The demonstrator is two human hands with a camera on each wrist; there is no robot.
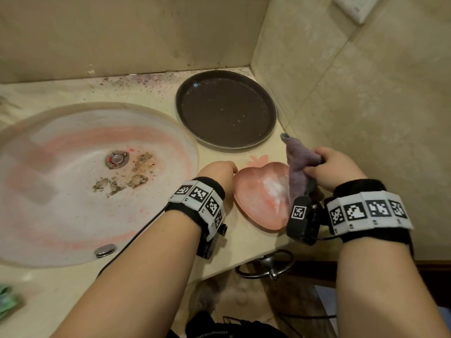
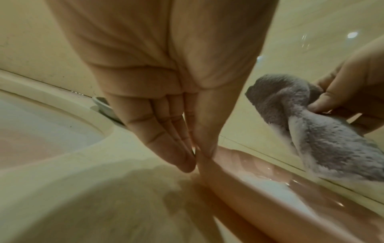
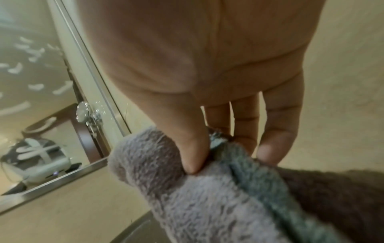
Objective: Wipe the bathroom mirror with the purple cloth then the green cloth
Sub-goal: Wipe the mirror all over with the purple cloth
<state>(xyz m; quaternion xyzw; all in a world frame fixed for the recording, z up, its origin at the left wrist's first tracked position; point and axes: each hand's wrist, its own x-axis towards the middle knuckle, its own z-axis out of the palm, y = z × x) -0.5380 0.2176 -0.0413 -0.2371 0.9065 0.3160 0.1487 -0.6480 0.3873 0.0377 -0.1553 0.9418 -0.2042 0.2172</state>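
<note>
My right hand (image 1: 327, 167) grips the bunched purple cloth (image 1: 299, 162) above the right side of a pink heart-shaped dish (image 1: 258, 198). The cloth's lower end hangs into the dish, where white foam (image 1: 273, 189) lies. The right wrist view shows the thumb and fingers of the right hand (image 3: 228, 156) pinching the purple cloth (image 3: 187, 189), which has a teal edge. My left hand (image 1: 217, 172) pinches the dish's left rim (image 2: 209, 166), fingers straight, left hand (image 2: 195, 154). The mirror (image 3: 31, 74) shows white smears. A green cloth (image 1: 7, 303) lies at the counter's front left.
A round brown tray (image 1: 225, 108) sits behind the dish in the counter's corner. The stained sink basin (image 1: 85, 179) fills the left, with dirt near its drain (image 1: 117, 159). Tiled wall (image 1: 366, 106) stands close on the right. A metal ring holder (image 1: 268, 264) hangs below the counter edge.
</note>
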